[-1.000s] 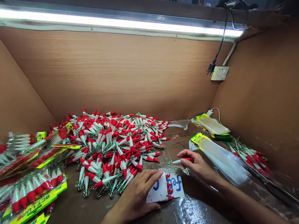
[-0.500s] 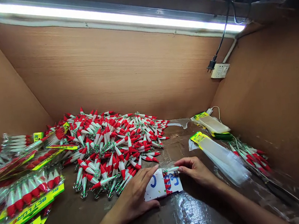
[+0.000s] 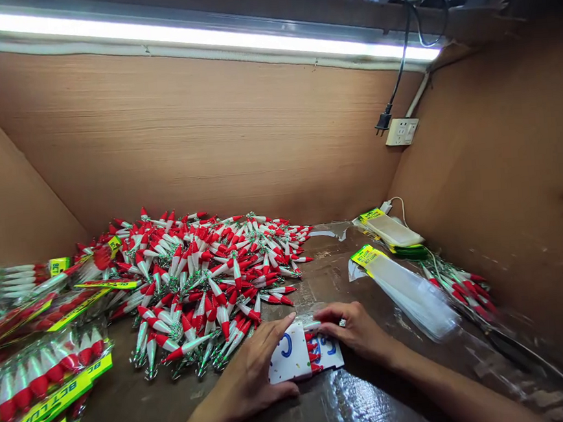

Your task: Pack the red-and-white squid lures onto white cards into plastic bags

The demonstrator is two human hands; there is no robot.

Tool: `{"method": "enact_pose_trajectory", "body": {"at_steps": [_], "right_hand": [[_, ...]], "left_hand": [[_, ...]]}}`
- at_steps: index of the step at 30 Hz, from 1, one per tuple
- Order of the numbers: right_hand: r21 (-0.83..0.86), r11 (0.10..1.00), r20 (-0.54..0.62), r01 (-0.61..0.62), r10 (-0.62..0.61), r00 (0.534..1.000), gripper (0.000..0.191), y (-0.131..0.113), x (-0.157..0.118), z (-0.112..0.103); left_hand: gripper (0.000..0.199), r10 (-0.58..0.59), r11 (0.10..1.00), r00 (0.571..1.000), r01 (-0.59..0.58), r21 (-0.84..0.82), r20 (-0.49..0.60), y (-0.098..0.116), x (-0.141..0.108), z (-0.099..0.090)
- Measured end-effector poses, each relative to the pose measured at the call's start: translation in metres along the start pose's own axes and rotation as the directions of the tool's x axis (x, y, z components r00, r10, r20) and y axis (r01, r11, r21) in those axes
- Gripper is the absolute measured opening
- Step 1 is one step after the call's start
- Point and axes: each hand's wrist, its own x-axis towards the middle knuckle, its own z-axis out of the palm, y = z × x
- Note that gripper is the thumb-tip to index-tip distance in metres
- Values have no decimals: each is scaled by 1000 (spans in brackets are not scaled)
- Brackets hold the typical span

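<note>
A small white holder with blue lettering (image 3: 287, 352) sits on the brown tabletop before me, red lure tips showing in a row across its gap. My left hand (image 3: 254, 362) grips its left side, thumb along the near edge and fingers at the far edge. At the far right of the holder, my right hand (image 3: 356, 328) pinches a fishing lure (image 3: 312, 325), whose white body shows partly beside the fingertips. Just left of the hands lies a big heap of red-and-white fishing lures (image 3: 203, 269), with green-tinted hooks.
Packed lures with yellow header cards (image 3: 48, 405) are stacked at the left. Clear plastic bags with yellow headers (image 3: 404, 289) lie at the right, near more lures (image 3: 463, 288) and a cable. A black plug (image 3: 383, 120) hangs by the wall socket (image 3: 402, 131).
My right hand has moved left over the holder with the lure, and its fingers are more curled. My left hand stays on the holder. The whole view has shifted slightly.
</note>
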Motion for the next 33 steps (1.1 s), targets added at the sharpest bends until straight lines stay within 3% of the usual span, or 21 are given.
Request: {"method": "enact_pose_trajectory", "body": {"at_steps": [3,8,12,15,17,19,20,22,24,26,29,33], "right_hand": [[-206,962,77,181,-169,983,25,1,-1,-3],[-423,882,75,210,-196,978,17,6,0,-2],[-365,895,115,255,-228,967,17,7,0,17],[-305,917,118,256,-231,966,43,6,-1,23],[-338,909,136,245,-211,968,51,6,0,12],[-505,855,76,117,-91,993,41,10,4,-13],[-601,799,-11,1,-10,1000,34,13,5,-30],[-703,643,-266,-303,157,951,30,24,7,-65],[-697,539,-414,-474,238,879,25,38,6,-94],[-670,474,-489,-572,299,820,19,52,4,-112],[-624,420,-557,-659,351,752,23,67,4,-120],[-582,412,-585,-701,388,713,17,73,8,-122]], "left_hand": [[120,7,1000,1000,-7,-18,28,0,0,0],[116,2,1000,999,-1,-19,46,2,2,1],[115,1,1000,999,-1,-10,49,6,4,5],[115,-16,1000,999,16,-3,34,8,4,8],[113,-18,1000,999,18,0,29,7,3,10],[104,-17,1000,999,17,1,29,5,2,12],[99,-15,1000,999,15,0,30,4,2,14],[89,-3,1000,1000,3,-5,28,2,4,16],[86,12,1000,1000,-12,-8,28,2,6,18],[86,22,1000,999,-22,-2,40,3,8,18],[87,24,999,998,-25,20,60,4,7,17],[92,48,997,998,-51,57,45,5,4,13]]}}
